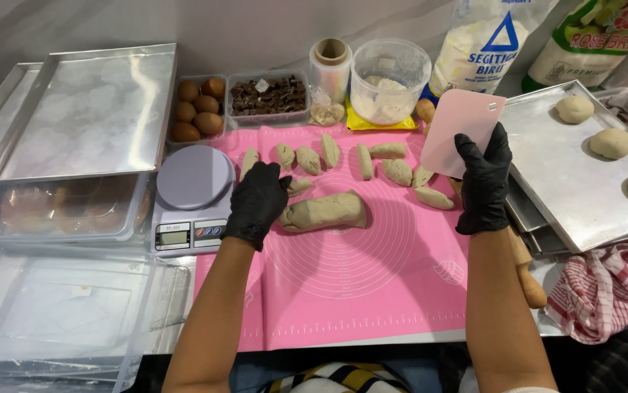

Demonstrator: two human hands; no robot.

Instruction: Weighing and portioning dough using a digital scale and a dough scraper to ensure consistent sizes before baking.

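Dough log (325,212), beige and lumpy, lies on the pink silicone mat (372,291); I see my left hand (257,204) in matte black glove closed on its left end. My right hand (483,182) grips a thin pale-pink scraper (459,127). Small cut dough pieces (372,161) line up behind.

Worktable (372,340) bears pink mat (357,291); scale (191,196); trays (81,109); checked cloth (605,287).

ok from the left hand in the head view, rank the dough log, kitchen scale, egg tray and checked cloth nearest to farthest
1. Long beige dough log: touching the left hand, on its right.
2. Lilac round-topped kitchen scale: just left.
3. Clear tray of brown eggs: behind, upper left.
4. Red-and-white checked cloth: far right.
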